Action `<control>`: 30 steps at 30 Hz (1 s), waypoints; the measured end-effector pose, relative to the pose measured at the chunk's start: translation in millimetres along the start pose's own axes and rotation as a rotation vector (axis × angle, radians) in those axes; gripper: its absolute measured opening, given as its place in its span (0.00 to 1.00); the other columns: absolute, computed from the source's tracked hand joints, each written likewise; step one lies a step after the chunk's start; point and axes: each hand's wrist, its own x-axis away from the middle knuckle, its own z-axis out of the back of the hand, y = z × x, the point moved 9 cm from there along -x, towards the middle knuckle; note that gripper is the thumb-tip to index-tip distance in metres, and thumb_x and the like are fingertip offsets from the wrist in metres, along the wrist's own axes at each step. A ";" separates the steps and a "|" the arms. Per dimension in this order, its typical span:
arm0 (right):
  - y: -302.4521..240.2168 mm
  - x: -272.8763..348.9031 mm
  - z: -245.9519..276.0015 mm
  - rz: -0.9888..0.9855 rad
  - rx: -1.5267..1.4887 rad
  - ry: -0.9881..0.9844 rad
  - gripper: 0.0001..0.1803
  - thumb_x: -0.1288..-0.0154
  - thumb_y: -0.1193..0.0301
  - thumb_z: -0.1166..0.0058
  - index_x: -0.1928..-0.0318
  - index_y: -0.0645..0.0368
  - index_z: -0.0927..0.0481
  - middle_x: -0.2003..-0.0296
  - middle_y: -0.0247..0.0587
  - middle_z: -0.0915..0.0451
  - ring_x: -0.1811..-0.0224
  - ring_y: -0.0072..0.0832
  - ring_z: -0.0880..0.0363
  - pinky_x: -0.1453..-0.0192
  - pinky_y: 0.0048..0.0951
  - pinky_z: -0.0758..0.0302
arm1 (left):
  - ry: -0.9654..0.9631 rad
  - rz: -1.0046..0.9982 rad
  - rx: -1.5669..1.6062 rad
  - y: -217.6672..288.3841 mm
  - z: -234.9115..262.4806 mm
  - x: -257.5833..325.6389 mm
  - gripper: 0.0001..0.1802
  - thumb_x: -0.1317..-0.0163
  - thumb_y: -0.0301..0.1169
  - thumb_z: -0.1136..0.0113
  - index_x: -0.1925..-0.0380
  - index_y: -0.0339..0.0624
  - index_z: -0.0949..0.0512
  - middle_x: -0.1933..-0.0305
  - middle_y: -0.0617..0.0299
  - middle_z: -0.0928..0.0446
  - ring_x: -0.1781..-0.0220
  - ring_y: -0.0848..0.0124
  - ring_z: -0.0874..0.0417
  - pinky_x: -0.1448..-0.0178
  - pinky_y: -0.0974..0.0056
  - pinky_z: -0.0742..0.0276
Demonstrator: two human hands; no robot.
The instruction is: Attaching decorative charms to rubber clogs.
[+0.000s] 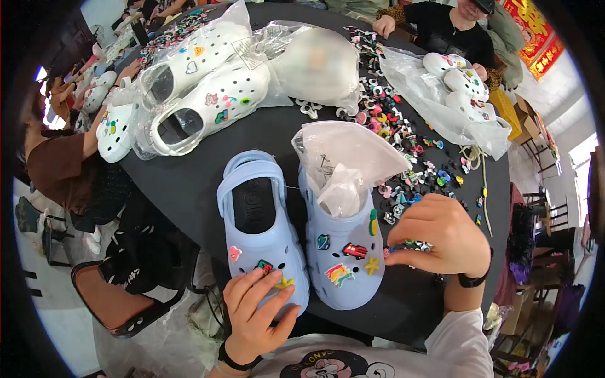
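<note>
Two light-blue clogs stand side by side before me, toes toward me. The left clog (250, 165) has a heart charm (235, 254), a dark charm and a yellow starfish charm (285, 283) on its toe. My left hand (258, 309) lies over that toe with its fingers apart. On the right clog (345, 293) are a red truck charm (355, 251), a rainbow-coloured charm (339, 274) and others; crumpled plastic wrap (346, 160) fills its opening. Beside this clog, my right hand (441, 242) pinches a small pinkish shoe charm (387, 252), its shape mostly hidden.
Loose charms (403, 142) are heaped across the black table (189, 189). White clogs (236, 88) in plastic bags lie at the far left, more white clogs (466, 85) at the far right. A person in black (450, 31) sits opposite. A brown chair (116, 293) stands at left.
</note>
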 end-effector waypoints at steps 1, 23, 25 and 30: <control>1.9 -0.9 -3.3 -0.006 0.006 -0.002 0.11 0.44 0.60 0.33 0.68 0.52 0.19 0.77 0.31 0.24 0.75 0.34 0.24 0.69 0.35 0.32 | 0.001 -0.003 0.008 0.1 -0.9 0.9 0.17 0.47 0.36 0.31 0.56 0.47 0.17 0.42 0.58 0.22 0.36 0.56 0.29 0.35 0.49 0.38; 0.4 -13.5 -40.7 -0.118 0.065 0.037 0.21 0.48 0.54 0.29 0.72 0.54 0.27 0.82 0.33 0.26 0.80 0.35 0.26 0.72 0.33 0.32 | 0.052 -0.060 -0.020 6.4 -3.3 21.5 0.17 0.56 0.37 0.24 0.64 0.57 0.16 0.56 0.67 0.24 0.48 0.64 0.27 0.38 0.52 0.36; 0.4 -12.2 -43.4 -0.122 0.048 0.020 0.20 0.46 0.55 0.31 0.71 0.54 0.27 0.80 0.35 0.26 0.78 0.36 0.25 0.71 0.34 0.32 | 0.055 -0.040 -0.083 6.5 -7.4 23.1 0.18 0.57 0.40 0.22 0.63 0.58 0.16 0.53 0.66 0.26 0.47 0.63 0.29 0.39 0.51 0.36; -8.8 -10.1 -42.9 -0.065 0.247 0.013 0.20 0.45 0.52 0.33 0.69 0.53 0.25 0.77 0.34 0.27 0.75 0.33 0.24 0.68 0.33 0.31 | 0.012 -0.062 -0.115 3.8 -6.5 21.2 0.20 0.57 0.43 0.21 0.62 0.60 0.16 0.51 0.65 0.28 0.44 0.62 0.31 0.38 0.50 0.38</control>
